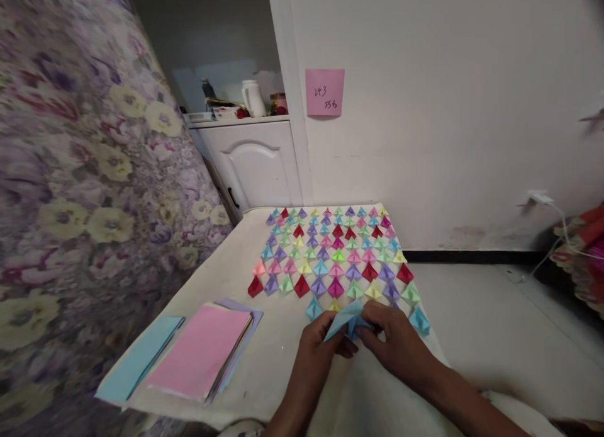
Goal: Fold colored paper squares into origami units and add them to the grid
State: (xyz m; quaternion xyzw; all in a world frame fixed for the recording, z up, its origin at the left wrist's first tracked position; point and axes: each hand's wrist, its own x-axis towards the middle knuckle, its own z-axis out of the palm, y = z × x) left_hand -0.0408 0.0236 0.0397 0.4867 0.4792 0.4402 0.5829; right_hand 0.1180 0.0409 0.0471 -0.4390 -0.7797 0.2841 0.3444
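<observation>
A: Nearest in the head view are the person's arms (448, 386), reaching in from the bottom edge. What do the hands have?

B: One light-blue folded paper (348, 316). The left hand (315, 341) pinches its left end; the right hand (387, 333) grips the other side, fingers bent round the folds. The two hands are close together, the paper between them.

A: Any writing?

B: On the pink note (325, 87) stuck to the wall (425, 109): "243", handwritten, and below it a second short line that I can't read for certain. I can't make out any brand on the white jug (255, 99) on the shelf.

A: Which way does the folded paper point?

B: One sharp tip points down and left, toward the left thumb. Its long axis slants from there up to the right. Smaller folds below it are partly hidden by fingers.

A: And where is it?

B: Over the near part of the table (278, 361), in front of rows of small folded pieces (335, 288) in many colours. Well to the left lie a stack of sheets (202, 349), pink on top, and beside it a blue stack (139, 358), its long side slanting away from the camera.
</observation>
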